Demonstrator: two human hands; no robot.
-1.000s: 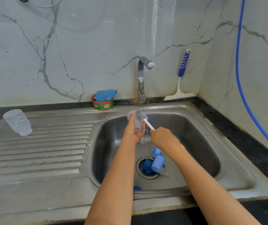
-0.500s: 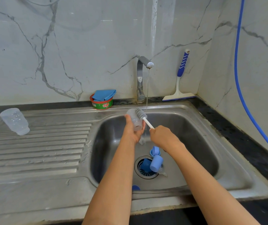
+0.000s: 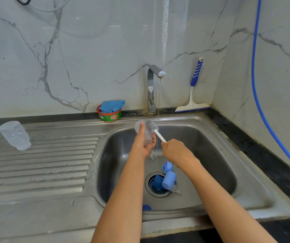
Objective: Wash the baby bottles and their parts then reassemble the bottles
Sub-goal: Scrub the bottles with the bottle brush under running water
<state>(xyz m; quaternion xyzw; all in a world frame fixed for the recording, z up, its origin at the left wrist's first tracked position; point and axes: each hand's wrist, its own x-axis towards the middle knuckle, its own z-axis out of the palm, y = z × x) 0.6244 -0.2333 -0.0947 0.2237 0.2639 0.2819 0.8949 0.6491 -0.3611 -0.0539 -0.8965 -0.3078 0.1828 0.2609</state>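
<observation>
Bottle point(image 3: 148, 137), a clear one, is sitting in the left hand point(image 3: 143, 146), whose fingers are wrapping round its body over the sink point(image 3: 202, 146), just left of the thin stream running from the tap point(image 3: 155, 71). The right hand point(image 3: 175, 151) is gripping the white handle of the brush point(image 3: 151, 127), whose bristles are lying against the bottle's upper end. Scrubbing looks to be the step in hand. A second bottle point(image 3: 15, 135) is lying on the draining board point(image 3: 53, 163), and blue caps point(image 3: 169, 179) are waiting by the drain. Next, the brush is likely needing to go inside, which calls for turning the bottle's mouth toward it; which end that is, I cannot tell.
</observation>
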